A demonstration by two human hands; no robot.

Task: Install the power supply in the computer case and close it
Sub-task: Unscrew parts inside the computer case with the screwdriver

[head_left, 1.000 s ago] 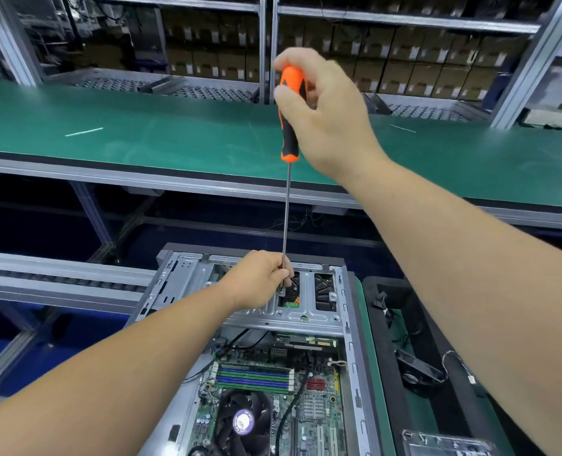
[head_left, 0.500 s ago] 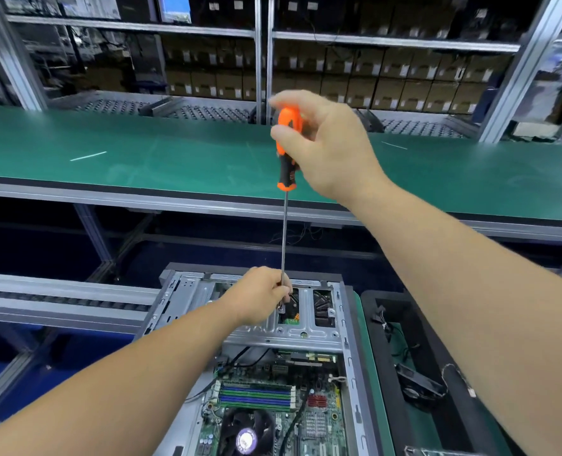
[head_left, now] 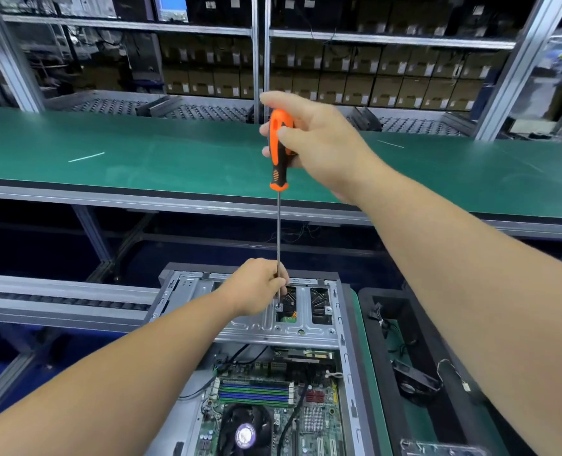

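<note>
The open computer case (head_left: 347, 350) lies on its side below me, motherboard (head_left: 273, 409) exposed. A metal bracket plate (head_left: 301, 319) spans its far end. A long screwdriver (head_left: 278, 149) with an orange and black handle stands upright, its tip on a screw at the plate. My right hand (head_left: 319, 143) grips the handle from the right. My left hand (head_left: 256, 286) rests on the plate and pinches the lower shaft just above the tip. The power supply is mostly hidden under the plate.
A black foam tray (head_left: 385, 301) with a fan and loose cables sits right of the case. A green-topped bench (head_left: 141, 159) runs across behind, with shelves of boxes beyond. A roller conveyor (head_left: 59, 301) lies to the left.
The view has tilted up, so hands and case sit lower in frame. My right hand's fingers have shifted round the handle. The tip stays on the same screw.
</note>
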